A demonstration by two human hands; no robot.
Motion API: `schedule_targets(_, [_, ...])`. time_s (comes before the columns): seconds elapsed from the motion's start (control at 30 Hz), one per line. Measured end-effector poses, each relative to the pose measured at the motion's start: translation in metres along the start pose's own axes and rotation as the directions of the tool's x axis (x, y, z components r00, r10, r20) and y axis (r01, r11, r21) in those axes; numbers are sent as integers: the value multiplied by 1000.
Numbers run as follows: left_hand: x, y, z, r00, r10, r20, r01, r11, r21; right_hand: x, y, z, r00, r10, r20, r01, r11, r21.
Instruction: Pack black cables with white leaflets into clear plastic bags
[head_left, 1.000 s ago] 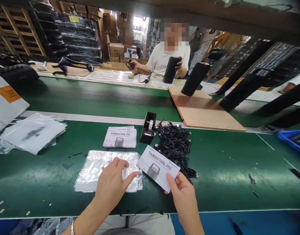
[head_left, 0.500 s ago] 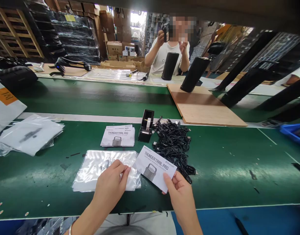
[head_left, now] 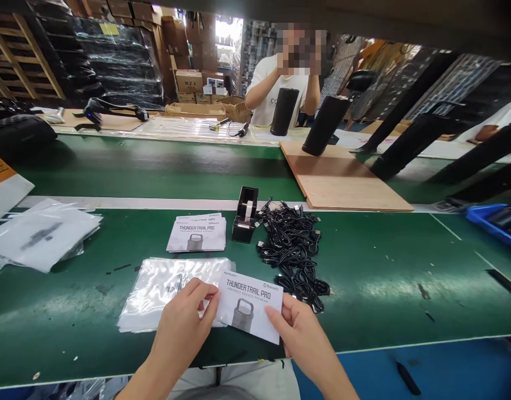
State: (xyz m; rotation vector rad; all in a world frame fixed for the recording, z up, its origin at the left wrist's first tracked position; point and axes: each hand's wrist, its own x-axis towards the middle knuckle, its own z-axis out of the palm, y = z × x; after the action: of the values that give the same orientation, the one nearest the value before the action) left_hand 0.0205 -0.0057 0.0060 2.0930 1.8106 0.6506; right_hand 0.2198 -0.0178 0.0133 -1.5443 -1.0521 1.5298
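My right hand (head_left: 303, 328) grips a white printed booklet (head_left: 251, 305) marked "Thunder Trail Pro" by its right edge, thumb on top. My left hand (head_left: 186, 319) has thumb and forefinger pinched together at the booklet's left edge, above a stack of clear plastic bags (head_left: 149, 289). Whether a bag or the booklet's edge is between those fingers cannot be made out. The booklet overlaps the right part of the bags. Behind them lies a pile of matching booklets (head_left: 197, 233). A black tape dispenser (head_left: 244, 216) and a heap of black cables (head_left: 291, 244) are to the right.
More plastic bags (head_left: 47, 233) lie at left on the green table (head_left: 372, 266). Across a pale strip, a wooden board (head_left: 347, 183) carries a black cylindrical speaker (head_left: 326, 125). A blue bin (head_left: 495, 222) sits at far right. Another person (head_left: 261, 89) stands opposite.
The booklet has moved left and toward me, turning straighter, so its left edge now meets my left fingertips. The person opposite has raised their hands to their face. The view has shifted slightly.
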Motion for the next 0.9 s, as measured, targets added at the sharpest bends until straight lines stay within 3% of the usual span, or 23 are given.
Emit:
schedule_targets(0.17, [1, -1, -1, 999, -34, 42, 35, 999, -28, 2, -13, -4, 999, -31, 22, 33, 997, -73])
schedule_targets(0.4, [2, -1, -1, 998, -50, 44, 53, 997, -51, 3, 5, 5, 1000, -7, -23, 5, 998, -66])
schedule_targets(0.63, [-1, -1, 5, 998, 46, 33, -44, 998, -43, 3, -3, 1, 978, 36, 206, -29, 999, -39])
schedule_targets(0.8, [-1, 2, -4, 998, 35, 48, -29, 993, -117, 10, -25, 1, 875, 43, 481, -75, 996, 48])
schedule_targets(0.9, [0, 5, -12, 997, 11, 77, 7, 976, -218, 23, -26, 13, 886, 30, 462, -56, 997, 43])
